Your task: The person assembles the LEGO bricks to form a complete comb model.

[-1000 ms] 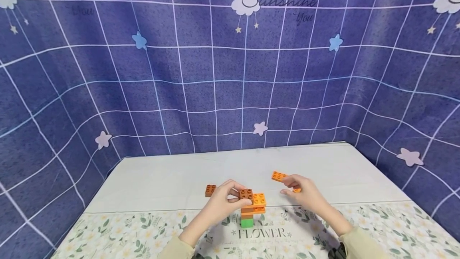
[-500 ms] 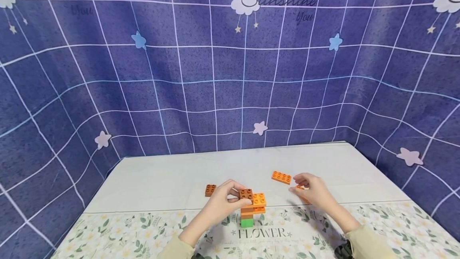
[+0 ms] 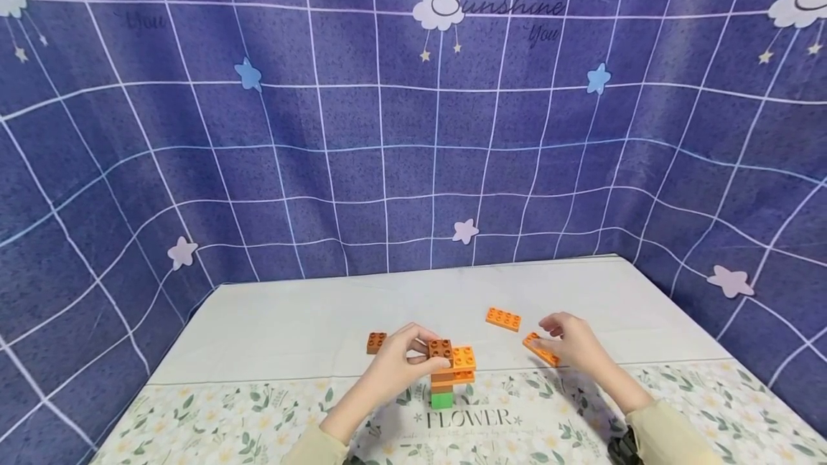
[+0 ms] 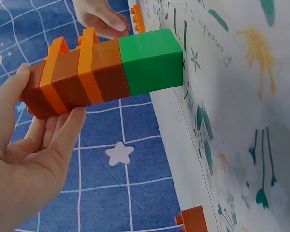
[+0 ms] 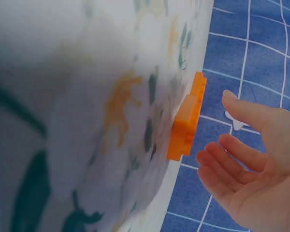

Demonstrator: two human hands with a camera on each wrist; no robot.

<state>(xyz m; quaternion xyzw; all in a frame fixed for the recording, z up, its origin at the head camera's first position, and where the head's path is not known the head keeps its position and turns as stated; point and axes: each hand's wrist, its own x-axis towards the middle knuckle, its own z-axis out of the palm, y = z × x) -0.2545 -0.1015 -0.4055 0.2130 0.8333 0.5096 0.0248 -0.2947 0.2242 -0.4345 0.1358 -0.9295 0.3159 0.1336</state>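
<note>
A small tower of toy building bricks stands on the tablecloth: green brick (image 3: 442,400) at the base, then brown bricks alternating with orange plates that stick out to the right. My left hand (image 3: 408,354) holds the tower near its top, thumb and fingers on either side of the uppermost brown brick (image 4: 35,89). To the right, my right hand (image 3: 571,343) hovers by an orange eight-stud plate (image 3: 541,350), its fingers loosely bent and nothing between them. In the right wrist view, a gap shows between that hand (image 5: 251,169) and the orange plates (image 5: 183,125).
Another orange eight-stud plate (image 3: 503,318) lies farther back on the white part of the tablecloth (image 3: 310,321). Left of the tower, partly behind my left hand, sits a loose brown brick (image 3: 376,342). A blue curtain (image 3: 413,185) with a grid pattern surrounds the table's back and sides.
My right hand has shifted to the right, uncovering both loose orange plates. The left hand keeps its hold on the tower.
</note>
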